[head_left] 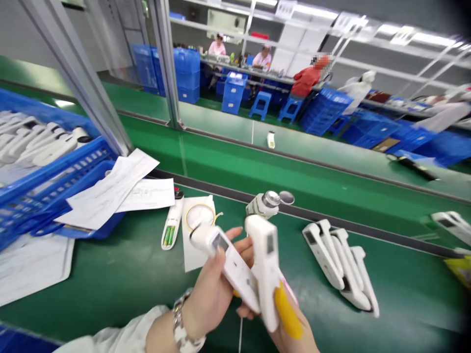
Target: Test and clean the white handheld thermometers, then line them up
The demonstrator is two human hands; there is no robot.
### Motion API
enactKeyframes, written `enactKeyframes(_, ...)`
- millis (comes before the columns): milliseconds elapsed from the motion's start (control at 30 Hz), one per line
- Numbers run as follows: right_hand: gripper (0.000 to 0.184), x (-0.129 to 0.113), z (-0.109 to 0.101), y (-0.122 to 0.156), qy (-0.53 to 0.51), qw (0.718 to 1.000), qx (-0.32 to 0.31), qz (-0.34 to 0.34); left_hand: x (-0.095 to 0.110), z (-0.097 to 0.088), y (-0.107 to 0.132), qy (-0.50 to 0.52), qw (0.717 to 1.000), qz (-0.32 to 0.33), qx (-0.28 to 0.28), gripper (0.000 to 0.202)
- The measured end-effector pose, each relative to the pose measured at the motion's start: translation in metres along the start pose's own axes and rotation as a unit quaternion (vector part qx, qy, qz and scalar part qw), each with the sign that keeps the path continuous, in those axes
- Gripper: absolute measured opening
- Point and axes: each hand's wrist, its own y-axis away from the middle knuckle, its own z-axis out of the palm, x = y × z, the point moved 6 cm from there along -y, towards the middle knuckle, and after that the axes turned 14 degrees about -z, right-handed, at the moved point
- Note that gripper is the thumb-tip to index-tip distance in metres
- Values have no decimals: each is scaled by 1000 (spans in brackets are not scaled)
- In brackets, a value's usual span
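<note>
My left hand (208, 291), with a metal watch at its wrist, is closed around a white handheld thermometer (237, 272) with a small grey screen. My right hand (296, 331) grips a second white thermometer (267, 267), held more upright and close against the first. A yellow cover (287, 314) sits on a finger of that hand, and a thin pink edge shows beside it. Beyond the hands stands a whitish bottle (263, 203) with a metal top and a flipped-back lid. To the left lies another thermometer (172, 223), its battery bay open on green batteries.
Several white thermometers (340, 264) lie grouped at right. Left, a blue basket (55, 171) holds many more, with paper sheets (114, 189) beside it. A tape ring (200, 215) rests on white paper. Past a green belt (228, 154) runs a ledge; people sit at benches behind.
</note>
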Motion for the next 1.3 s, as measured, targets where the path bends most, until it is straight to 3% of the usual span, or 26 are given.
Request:
enactKeyframes(67, 53, 17, 14, 7, -82, 992, -9, 96, -2, -1, -4, 64, 994, -84, 33, 70)
enactKeyframes(133, 54, 20, 17, 10, -130, 982, -2, 139, -1, -5, -6, 95, 990, -103, 30, 64)
enactKeyframes(200, 49, 15, 15, 9, -112, 983, -13, 144, 1, -8, -8, 103, 991, -85, 4, 58)
enactKeyframes(300, 40, 4, 14, 7, -60, 989, -44, 130, -2, -10, -10, 92, 992, -84, -17, 60)
enactKeyframes(500, 32, -4, 19, 2, -27, 991, -65, 112, -5, -14, -10, 77, 992, -96, 39, 63)
enactKeyframes(833, 25, -15, 26, -7, 20, 990, -114, 83, -8, -16, -11, 81, 990, -116, 29, 61)
enactKeyframes(1100, 46, -17, 36, -7, -43, 985, -133, 102, -10, -19, -12, 102, 988, -116, 7, 56)
enactKeyframes(1200, 33, -13, 30, -6, 50, 989, -128, 63, -12, -19, -12, 84, 990, -111, 18, 53)
enactKeyframes(1300, 14, -12, 21, -7, 202, 973, -108, -25, -8, -20, -9, 21, 998, -30, 57, 37)
